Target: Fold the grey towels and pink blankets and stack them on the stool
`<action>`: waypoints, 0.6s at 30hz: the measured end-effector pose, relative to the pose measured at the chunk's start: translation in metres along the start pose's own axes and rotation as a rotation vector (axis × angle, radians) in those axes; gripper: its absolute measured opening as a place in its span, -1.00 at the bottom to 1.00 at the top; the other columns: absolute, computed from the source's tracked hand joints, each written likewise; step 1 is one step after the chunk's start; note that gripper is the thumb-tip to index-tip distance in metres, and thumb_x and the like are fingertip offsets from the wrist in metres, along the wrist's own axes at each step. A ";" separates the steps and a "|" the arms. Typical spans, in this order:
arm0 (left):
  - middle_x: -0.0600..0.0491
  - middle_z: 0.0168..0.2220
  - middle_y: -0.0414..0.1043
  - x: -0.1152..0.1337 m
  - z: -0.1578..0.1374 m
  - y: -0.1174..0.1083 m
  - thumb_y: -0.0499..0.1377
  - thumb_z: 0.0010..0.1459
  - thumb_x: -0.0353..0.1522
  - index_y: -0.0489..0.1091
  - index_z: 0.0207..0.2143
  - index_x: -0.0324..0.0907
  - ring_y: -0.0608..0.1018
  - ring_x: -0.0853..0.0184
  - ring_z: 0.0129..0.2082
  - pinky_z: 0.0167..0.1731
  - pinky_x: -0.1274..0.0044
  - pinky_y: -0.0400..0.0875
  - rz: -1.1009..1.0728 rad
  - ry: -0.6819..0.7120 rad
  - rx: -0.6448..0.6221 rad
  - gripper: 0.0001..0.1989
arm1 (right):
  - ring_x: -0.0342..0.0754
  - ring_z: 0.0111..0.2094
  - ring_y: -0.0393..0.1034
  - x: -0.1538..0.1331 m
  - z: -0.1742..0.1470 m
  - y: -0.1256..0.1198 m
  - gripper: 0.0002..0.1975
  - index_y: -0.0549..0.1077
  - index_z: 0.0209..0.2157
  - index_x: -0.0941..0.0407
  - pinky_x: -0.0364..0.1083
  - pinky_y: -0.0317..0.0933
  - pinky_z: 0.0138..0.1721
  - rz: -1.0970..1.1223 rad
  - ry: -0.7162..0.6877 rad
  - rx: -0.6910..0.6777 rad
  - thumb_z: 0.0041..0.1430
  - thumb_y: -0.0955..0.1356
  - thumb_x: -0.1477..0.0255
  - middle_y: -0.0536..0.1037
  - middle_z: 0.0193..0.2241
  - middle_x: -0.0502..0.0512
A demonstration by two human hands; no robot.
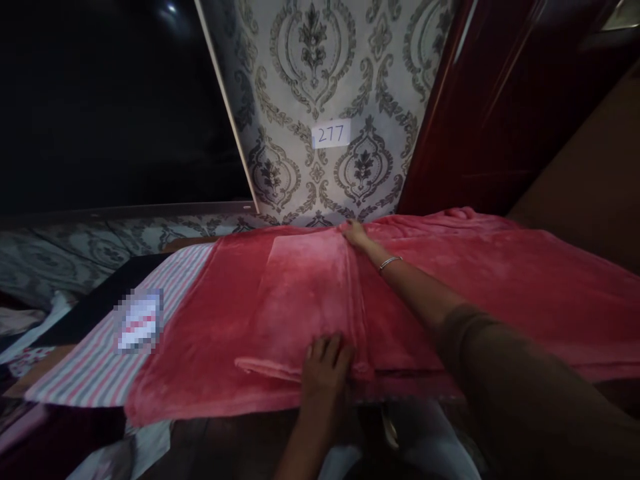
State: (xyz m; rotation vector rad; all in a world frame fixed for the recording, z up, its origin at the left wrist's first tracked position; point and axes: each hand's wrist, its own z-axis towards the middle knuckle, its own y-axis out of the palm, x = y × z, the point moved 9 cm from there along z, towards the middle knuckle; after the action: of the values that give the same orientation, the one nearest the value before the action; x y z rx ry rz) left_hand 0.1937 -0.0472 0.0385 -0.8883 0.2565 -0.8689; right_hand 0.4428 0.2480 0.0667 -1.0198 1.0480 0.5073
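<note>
A pinkish-red plush blanket (215,333) lies spread over a long surface, with one section folded back on itself into a lighter panel in the middle. At the far edge of that panel, my right hand (355,235) has its fingers bent onto the blanket's folded border. My left hand (327,360) rests at the near edge, its fingers stretched out over the panel, close to the fold line. Several layers show along the near edge to the right. Beneath my left palm, the fabric is hidden.
Left of the blanket lies a striped cloth (90,360) with a pixelated patch on it. A large dark screen (115,107) stands behind on the left. Patterned wallpaper carries a paper label (331,134) reading 277. A glossy dark red panel (480,113) rises at the right.
</note>
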 end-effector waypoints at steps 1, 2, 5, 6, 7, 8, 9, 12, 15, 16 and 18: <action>-0.12 0.05 0.55 0.002 0.000 0.009 0.11 -0.12 -0.62 0.51 0.01 -0.14 0.52 0.10 -0.04 -0.12 0.27 0.47 0.008 0.009 -0.036 -0.40 | 0.06 -0.01 0.48 0.011 -0.005 -0.004 -0.38 0.38 0.22 0.20 -0.04 0.35 0.02 -0.011 0.019 -0.001 0.07 0.36 0.55 0.55 0.04 0.27; -0.13 0.04 0.55 0.002 -0.001 0.015 0.12 -0.14 -0.63 0.51 0.01 -0.14 0.52 0.10 -0.05 -0.14 0.27 0.47 0.016 0.017 -0.058 -0.39 | 0.06 -0.01 0.48 0.021 -0.010 -0.006 -0.36 0.36 0.24 0.21 -0.03 0.35 0.02 -0.017 0.030 -0.003 0.07 0.36 0.55 0.56 0.02 0.28; -0.13 0.03 0.55 0.000 -0.004 0.015 0.11 -0.16 -0.63 0.52 0.01 -0.14 0.51 0.09 -0.05 -0.15 0.27 0.45 0.023 0.011 -0.019 -0.37 | 0.05 0.03 0.45 0.035 -0.024 -0.002 -0.25 0.23 0.33 0.21 -0.03 0.33 0.07 -0.015 0.002 -0.017 0.07 0.37 0.54 0.53 0.07 0.28; -0.12 0.02 0.56 0.000 -0.004 0.010 0.11 -0.17 -0.62 0.52 0.00 -0.14 0.51 0.09 -0.05 -0.14 0.27 0.45 0.017 0.014 0.006 -0.37 | 0.05 0.06 0.44 0.033 -0.027 0.001 -0.21 0.20 0.35 0.21 -0.03 0.31 0.09 -0.009 -0.022 -0.027 0.05 0.38 0.55 0.52 0.11 0.28; -0.12 0.01 0.56 0.000 -0.002 0.006 0.11 -0.16 -0.62 0.52 0.01 -0.13 0.51 0.09 -0.05 -0.13 0.27 0.44 0.011 0.015 0.020 -0.37 | 0.04 0.09 0.41 0.030 -0.028 0.004 -0.19 0.19 0.36 0.20 -0.03 0.30 0.12 -0.004 -0.047 -0.040 0.03 0.38 0.57 0.50 0.14 0.26; -0.12 0.02 0.56 0.001 0.000 0.003 0.11 -0.16 -0.61 0.52 0.02 -0.13 0.51 0.10 -0.05 -0.12 0.27 0.44 0.008 0.010 0.028 -0.37 | 0.04 0.12 0.39 0.024 -0.028 0.007 -0.18 0.21 0.35 0.19 -0.04 0.28 0.15 0.001 -0.073 -0.053 0.01 0.38 0.60 0.48 0.17 0.25; -0.12 0.02 0.56 0.001 0.003 -0.001 0.10 -0.15 -0.61 0.52 0.02 -0.13 0.51 0.09 -0.04 -0.10 0.26 0.43 0.012 -0.002 0.038 -0.37 | 0.02 0.16 0.36 0.017 -0.027 0.009 -0.18 0.24 0.34 0.18 -0.05 0.25 0.18 0.005 -0.097 -0.063 -0.01 0.36 0.64 0.46 0.20 0.22; -0.12 0.06 0.55 0.009 0.014 -0.002 0.09 -0.12 -0.61 0.51 0.05 -0.12 0.52 0.10 -0.02 -0.07 0.26 0.43 0.038 -0.022 0.042 -0.35 | -0.03 0.20 0.33 -0.003 -0.018 0.007 -0.19 0.25 0.34 0.14 -0.07 0.23 0.21 0.018 -0.148 -0.069 0.00 0.30 0.69 0.41 0.26 0.14; -0.14 0.07 0.54 0.025 0.022 0.014 0.10 -0.12 -0.62 0.51 0.04 -0.16 0.51 0.09 -0.02 -0.08 0.27 0.44 0.063 0.007 -0.002 -0.37 | -0.02 0.12 0.41 -0.006 -0.011 -0.001 -0.19 0.19 0.37 0.12 -0.06 0.31 0.14 0.005 -0.124 -0.072 0.05 0.28 0.67 0.42 0.25 0.16; -0.16 0.06 0.54 0.029 0.022 0.021 0.11 -0.11 -0.62 0.51 0.03 -0.18 0.51 0.09 -0.02 -0.09 0.27 0.44 0.076 0.017 -0.026 -0.39 | 0.01 0.08 0.44 -0.002 -0.011 -0.003 -0.20 0.20 0.37 0.14 -0.04 0.34 0.10 -0.009 -0.100 -0.079 0.05 0.29 0.67 0.45 0.21 0.20; -0.18 0.04 0.55 0.036 0.021 0.032 0.12 -0.10 -0.62 0.51 0.02 -0.21 0.51 0.08 -0.04 -0.09 0.26 0.45 0.104 0.037 -0.051 -0.42 | 0.06 0.03 0.48 0.010 -0.015 -0.005 -0.21 0.23 0.34 0.18 -0.02 0.37 0.06 -0.040 -0.052 -0.094 0.03 0.33 0.66 0.52 0.13 0.26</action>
State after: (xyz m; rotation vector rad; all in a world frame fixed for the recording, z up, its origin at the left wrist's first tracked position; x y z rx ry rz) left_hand 0.2462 -0.0517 0.0323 -0.8991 0.3550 -0.7854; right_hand 0.4438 0.2316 0.0579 -1.1031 0.9632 0.5522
